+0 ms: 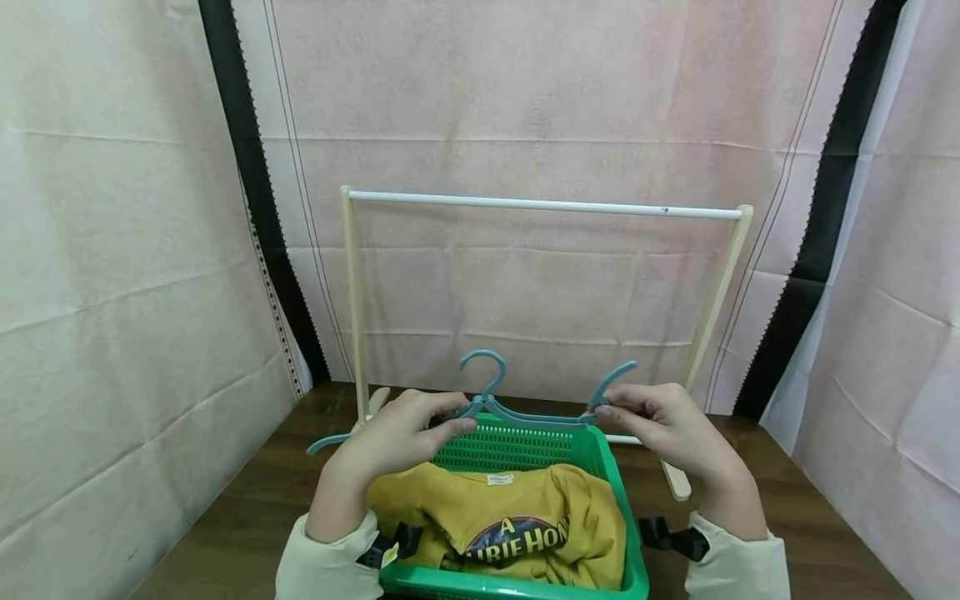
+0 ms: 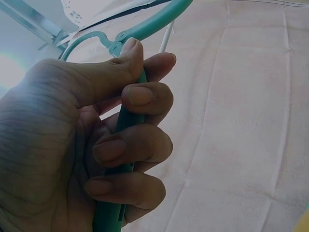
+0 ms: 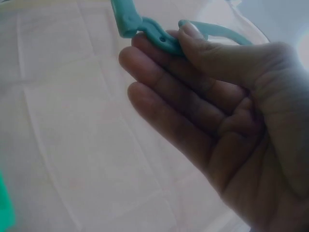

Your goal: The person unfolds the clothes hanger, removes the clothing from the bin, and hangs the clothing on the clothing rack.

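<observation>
A blue-green jointed clothes hanger point(image 1: 540, 419) is held up above the far side of a green basket point(image 1: 633, 554). My left hand point(image 1: 397, 433) grips one arm of it near the hook point(image 1: 491, 360); in the left wrist view, several fingers curl round the arm and the thumb lies by the joint point(image 2: 115, 48). At the other arm's end, my right hand point(image 1: 667, 429) pinches an upturned curved end piece point(image 1: 609, 382) between thumb and fingers. The right wrist view shows its joint point(image 3: 161, 39) by the fingertips. Inside the basket lies a bunched yellow sweatshirt point(image 1: 517, 517) with printed lettering.
Behind the basket stands a rack with a white top bar point(image 1: 540, 203) and cream posts point(image 1: 352, 300). Its right foot point(image 1: 677, 482) rests on the dark wooden table point(image 1: 247, 517). Pale cloth point(image 1: 525, 92) hangs at the back and both sides.
</observation>
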A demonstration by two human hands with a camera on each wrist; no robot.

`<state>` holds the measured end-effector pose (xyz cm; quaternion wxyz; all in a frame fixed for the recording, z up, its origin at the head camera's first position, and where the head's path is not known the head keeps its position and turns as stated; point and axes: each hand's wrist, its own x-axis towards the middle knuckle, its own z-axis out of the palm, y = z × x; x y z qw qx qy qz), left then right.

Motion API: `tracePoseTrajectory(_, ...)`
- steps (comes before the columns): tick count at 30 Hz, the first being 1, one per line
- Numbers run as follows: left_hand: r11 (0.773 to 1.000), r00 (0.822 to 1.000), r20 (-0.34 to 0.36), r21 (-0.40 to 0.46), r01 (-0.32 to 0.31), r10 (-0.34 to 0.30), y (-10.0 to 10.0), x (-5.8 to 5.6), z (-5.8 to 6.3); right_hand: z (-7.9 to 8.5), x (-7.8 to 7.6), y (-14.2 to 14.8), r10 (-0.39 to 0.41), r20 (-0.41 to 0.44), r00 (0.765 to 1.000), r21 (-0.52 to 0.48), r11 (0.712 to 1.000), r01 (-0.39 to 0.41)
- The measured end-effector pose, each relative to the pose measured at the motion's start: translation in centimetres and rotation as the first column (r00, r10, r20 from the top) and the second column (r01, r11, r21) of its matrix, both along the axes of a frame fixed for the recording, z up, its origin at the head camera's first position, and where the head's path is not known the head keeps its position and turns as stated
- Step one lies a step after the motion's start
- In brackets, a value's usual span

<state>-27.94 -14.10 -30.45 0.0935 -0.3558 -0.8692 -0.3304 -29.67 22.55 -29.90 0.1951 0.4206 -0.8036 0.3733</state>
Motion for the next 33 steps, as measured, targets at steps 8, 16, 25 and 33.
tracePoseTrajectory(8, 1.0, 1.0, 0.012, 0.002, -0.018, 0.018, -0.1, 0.0, -0.2, 0.1, 0.2, 0.1, -0.058, 0.053, 0.997, 0.021, 0.998, 0.057)
tracePoseTrajectory(16, 1.0, 1.0, -0.001, 0.009, -0.013, 0.013, -0.3, -0.1, -0.1, 0.4, 0.5, 0.4, -0.077, 0.051, 0.996, 0.017, 0.997, 0.076)
tracePoseTrajectory(25, 0.998, 0.998, -0.004, -0.021, -0.057, 0.057, -0.5, -0.5, -0.1, 0.6, 0.7, 0.5, -0.096, 0.069, 0.993, -0.008, 0.995, 0.096)
tracePoseTrajectory(33, 0.991, 0.998, 0.018, -0.12, -0.058, 0.061, 0.7, -0.6, -0.5, 0.7, 1.2, -2.4, 0.071, -0.102, 0.992, -0.023, 0.997, -0.073)
